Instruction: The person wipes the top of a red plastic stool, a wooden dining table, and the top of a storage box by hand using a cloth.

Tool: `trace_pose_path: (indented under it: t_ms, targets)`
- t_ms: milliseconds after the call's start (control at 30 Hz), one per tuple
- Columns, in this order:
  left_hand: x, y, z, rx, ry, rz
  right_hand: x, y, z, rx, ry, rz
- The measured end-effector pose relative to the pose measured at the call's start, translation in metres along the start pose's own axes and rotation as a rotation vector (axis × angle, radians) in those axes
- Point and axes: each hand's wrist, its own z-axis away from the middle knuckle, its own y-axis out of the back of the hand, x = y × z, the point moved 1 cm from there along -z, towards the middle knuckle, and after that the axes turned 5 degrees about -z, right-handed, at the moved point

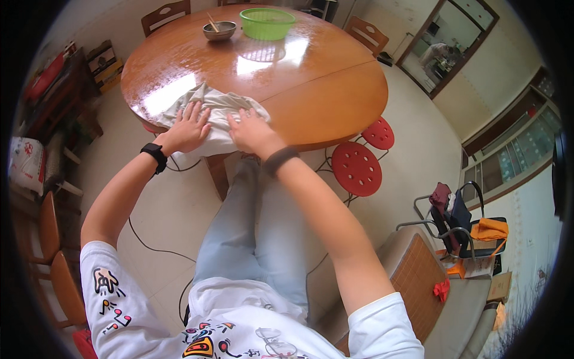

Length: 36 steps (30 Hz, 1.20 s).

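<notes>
A crumpled pale cloth (219, 105) lies across the near edge of a round, glossy wooden table (323, 98), part of it hanging over the rim. My left hand (188, 130) presses flat on the cloth's left part, fingers spread. On its right part rests my right hand (253, 130), fingers apart and slightly bent, palm down. Neither hand is closed around the fabric. Farther back on the tabletop stand a metal bowl (219, 31) with chopsticks (213, 22) leaning in it and a green plastic basket (267, 24). The tabletop left of its seam has wet-looking, streaky patches.
Red round stools (357, 169) stand under the table's right edge. Wooden chairs (367, 36) are at the far side. A dark cable (157, 249) runs over the floor by my legs. Right of me is a sofa (417, 273); a person (435, 54) bends over beyond the doorway.
</notes>
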Motion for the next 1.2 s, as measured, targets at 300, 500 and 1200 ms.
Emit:
trace_pose_path:
  t_ms: [300, 500, 1200]
  targets:
    - [0.004, -0.015, 0.003, 0.324, 0.032, 0.013, -0.003, -0.015, 0.018, 0.208, -0.013, -0.158]
    - [0.004, -0.017, 0.004, 0.326, 0.008, 0.011, -0.003, -0.013, 0.011, 0.199, -0.019, -0.161]
    - [0.024, -0.008, 0.0, 0.515, 0.045, 0.213, 0.034, 0.001, 0.02, -0.009, 0.305, -0.091]
